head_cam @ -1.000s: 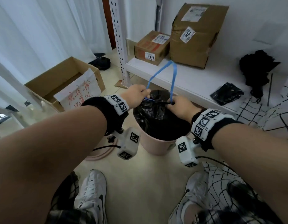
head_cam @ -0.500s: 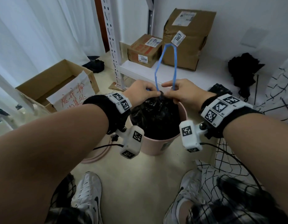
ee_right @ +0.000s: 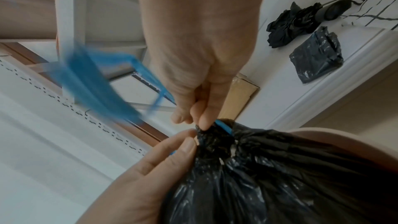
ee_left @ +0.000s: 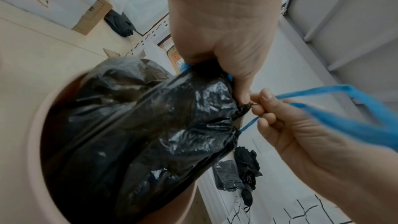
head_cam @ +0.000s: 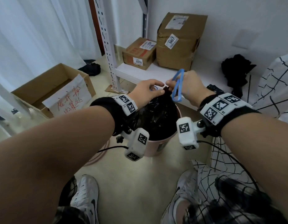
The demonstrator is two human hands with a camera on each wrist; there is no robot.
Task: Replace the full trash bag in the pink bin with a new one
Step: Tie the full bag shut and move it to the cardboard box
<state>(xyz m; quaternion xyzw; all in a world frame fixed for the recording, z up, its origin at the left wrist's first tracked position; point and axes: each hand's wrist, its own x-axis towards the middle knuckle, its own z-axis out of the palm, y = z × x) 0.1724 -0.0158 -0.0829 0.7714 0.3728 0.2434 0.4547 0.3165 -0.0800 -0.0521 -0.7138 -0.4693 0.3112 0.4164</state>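
The pink bin (head_cam: 156,148) stands on the floor between my feet, and the full black trash bag (head_cam: 156,113) rises out of it. My left hand (head_cam: 161,88) grips the bag's gathered neck (ee_left: 215,74) from the left. My right hand (head_cam: 170,84) pinches the blue drawstring (head_cam: 177,88) right at the neck, and its loop hangs blurred over that hand's back. In the right wrist view the right hand (ee_right: 193,117) pinches the string at the knot of plastic, with the left hand (ee_right: 185,139) just below. A folded black bag (ee_right: 316,57) lies on the low white shelf.
The white shelf (head_cam: 156,70) behind the bin carries two cardboard parcels (head_cam: 177,41), the folded bag and a black umbrella (head_cam: 235,70). An open carton (head_cam: 47,89) with a handwritten sheet sits on the floor at left. A perforated white upright (head_cam: 107,46) stands by the shelf.
The tall blue loop has dropped and swung right over my right hand. Both hands have closed in on the bag's neck and lifted it a little.
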